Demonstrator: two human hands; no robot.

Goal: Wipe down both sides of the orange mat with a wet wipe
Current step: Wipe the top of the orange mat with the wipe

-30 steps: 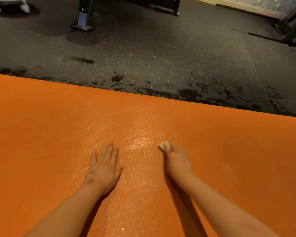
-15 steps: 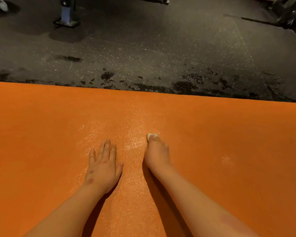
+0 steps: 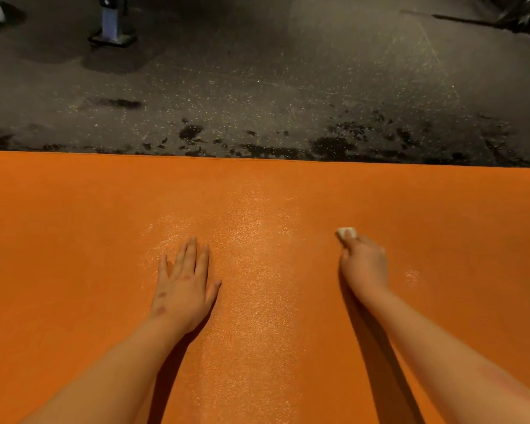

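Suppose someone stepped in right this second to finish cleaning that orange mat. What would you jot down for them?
Left hand: flat on the orange mat, fingers straight, holding nothing.
Right hand: grips the wet wipe against the mat, right of a shiny strip.
Done: that middle strip glistens, so it looks wiped.
Left: the duller areas on both sides, probably, then the underside, which lies on the floor.

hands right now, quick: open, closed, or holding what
Left hand: open, flat on the orange mat, holding nothing.
Right hand: closed around a white wipe, pressing it on the mat.
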